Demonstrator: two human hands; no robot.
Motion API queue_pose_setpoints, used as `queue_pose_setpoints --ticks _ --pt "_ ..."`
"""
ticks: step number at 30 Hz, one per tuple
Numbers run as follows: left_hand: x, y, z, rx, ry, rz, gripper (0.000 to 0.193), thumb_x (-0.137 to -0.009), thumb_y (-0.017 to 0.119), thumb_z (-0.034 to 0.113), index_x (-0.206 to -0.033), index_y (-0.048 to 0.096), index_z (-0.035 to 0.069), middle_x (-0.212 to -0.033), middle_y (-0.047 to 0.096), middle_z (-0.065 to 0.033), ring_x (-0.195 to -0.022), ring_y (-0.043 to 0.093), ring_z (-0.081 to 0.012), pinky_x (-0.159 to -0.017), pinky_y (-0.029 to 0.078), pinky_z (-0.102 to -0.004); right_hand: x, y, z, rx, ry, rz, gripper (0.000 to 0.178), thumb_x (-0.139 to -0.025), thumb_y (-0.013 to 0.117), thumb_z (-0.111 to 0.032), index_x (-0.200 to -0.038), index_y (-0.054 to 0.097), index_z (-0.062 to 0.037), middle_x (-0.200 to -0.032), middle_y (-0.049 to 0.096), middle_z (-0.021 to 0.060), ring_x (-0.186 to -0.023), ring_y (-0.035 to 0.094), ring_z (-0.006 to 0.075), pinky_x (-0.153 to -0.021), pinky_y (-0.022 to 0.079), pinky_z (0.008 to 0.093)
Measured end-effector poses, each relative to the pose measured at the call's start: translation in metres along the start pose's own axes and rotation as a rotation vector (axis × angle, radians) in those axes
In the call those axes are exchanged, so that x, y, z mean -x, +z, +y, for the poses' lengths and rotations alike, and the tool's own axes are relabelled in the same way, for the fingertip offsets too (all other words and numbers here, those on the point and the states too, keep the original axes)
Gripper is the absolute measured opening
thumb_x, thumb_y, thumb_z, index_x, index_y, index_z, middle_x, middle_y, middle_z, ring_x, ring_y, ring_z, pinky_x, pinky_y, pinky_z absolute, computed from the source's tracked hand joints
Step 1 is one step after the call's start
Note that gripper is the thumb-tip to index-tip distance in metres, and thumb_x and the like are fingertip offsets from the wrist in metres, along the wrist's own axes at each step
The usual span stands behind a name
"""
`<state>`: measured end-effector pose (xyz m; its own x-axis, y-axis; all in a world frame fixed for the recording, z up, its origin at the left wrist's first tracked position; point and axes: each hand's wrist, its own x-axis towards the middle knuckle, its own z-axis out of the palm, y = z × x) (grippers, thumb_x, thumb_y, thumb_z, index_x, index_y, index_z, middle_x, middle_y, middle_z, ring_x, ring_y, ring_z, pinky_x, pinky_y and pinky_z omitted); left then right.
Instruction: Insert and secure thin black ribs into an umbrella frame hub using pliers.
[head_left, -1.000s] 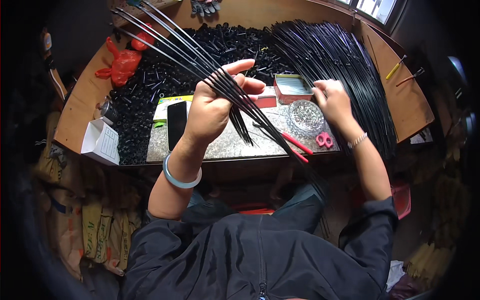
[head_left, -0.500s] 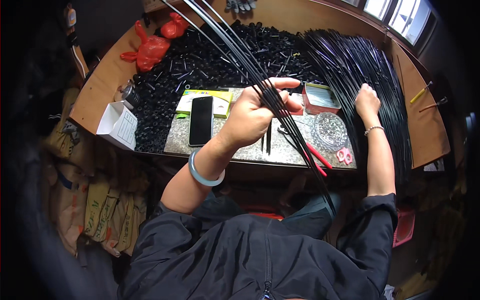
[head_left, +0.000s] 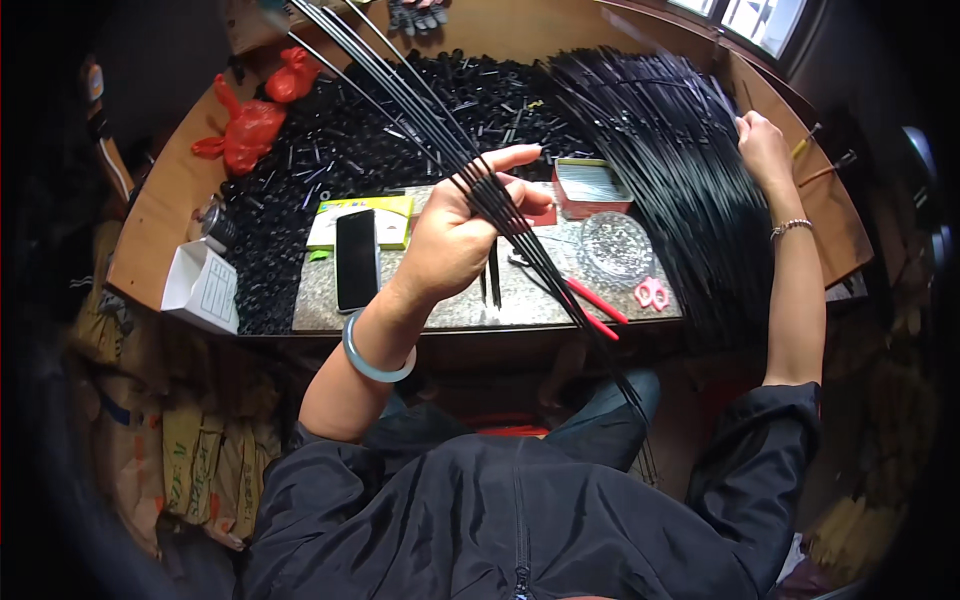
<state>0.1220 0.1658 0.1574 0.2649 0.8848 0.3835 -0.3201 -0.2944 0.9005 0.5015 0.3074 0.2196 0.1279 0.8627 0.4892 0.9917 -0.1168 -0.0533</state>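
My left hand is closed round a bundle of thin black rods, its index finger stretched out. The bundle slants from the upper left, over the worktop, down toward my knee. At the right, my right hand is closed at the edge of a large heap of similar black rods. A blurred rod seems to run up and left from its fingers; most of the grip is hidden. Under the left hand's bundle lie red-handled pliers. A few short black pieces lie near my left wrist.
Small black tubular parts cover the left and back. On the speckled board are a phone, a yellow-green box, a tin, a clear dish and pink scissors. Red bags and a white carton stand left.
My right hand has moved up and right along the rod heap, to its outer edge. My left hand keeps its bundle. The whole view has shifted slightly.
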Motion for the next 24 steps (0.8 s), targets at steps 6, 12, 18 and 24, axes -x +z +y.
queue_pose_setpoints --ticks 6,12,18,24 --pt "-0.016 0.018 -0.011 0.063 -0.002 -0.022 0.042 -0.09 0.052 0.006 -0.13 0.04 0.004 -0.108 0.055 -0.0069 -0.091 0.056 -0.0118 -0.075 0.05 -0.0263 0.03 -0.032 -0.012 -0.432 -0.171 0.122 0.025 -0.089 0.051 -0.023 -0.09 0.062 -0.0007 -0.084 0.063 0.0209 -0.084 0.061 0.0357 -0.072 0.046 0.0402" --pt "-0.039 0.027 -0.032 -0.158 0.163 0.086 0.051 -0.087 0.056 0.002 -0.134 0.035 0.004 -0.125 0.048 -0.0075 -0.112 0.046 -0.0133 -0.097 0.037 -0.026 0.143 -0.07 -0.102 -0.945 -0.292 -0.192 0.016 -0.089 0.053 -0.008 -0.092 0.061 0.0053 -0.074 0.061 0.0051 -0.066 0.052 0.0064 -0.06 0.043 0.0225" --pt "-0.018 0.025 -0.007 0.132 0.045 -0.133 0.038 -0.074 0.04 -0.016 -0.107 0.05 0.001 -0.086 0.058 -0.006 -0.083 0.059 -0.0166 -0.078 0.051 -0.0313 0.2 -0.074 -0.118 -1.156 -0.284 -0.637 0.02 -0.087 0.054 -0.006 -0.103 0.06 0.0039 -0.083 0.062 0.009 -0.073 0.058 0.0121 -0.07 0.047 0.025" --pt "0.001 0.022 0.007 0.085 0.011 0.036 0.032 -0.077 0.047 -0.014 -0.104 0.06 -0.004 -0.094 0.064 -0.0122 -0.089 0.062 -0.017 -0.081 0.052 -0.0296 0.227 -0.053 -0.113 -1.552 -0.261 -1.476 0.036 -0.09 0.054 -0.016 -0.119 0.04 -0.0003 -0.092 0.059 0.0111 -0.073 0.06 0.0133 -0.066 0.049 0.0257"
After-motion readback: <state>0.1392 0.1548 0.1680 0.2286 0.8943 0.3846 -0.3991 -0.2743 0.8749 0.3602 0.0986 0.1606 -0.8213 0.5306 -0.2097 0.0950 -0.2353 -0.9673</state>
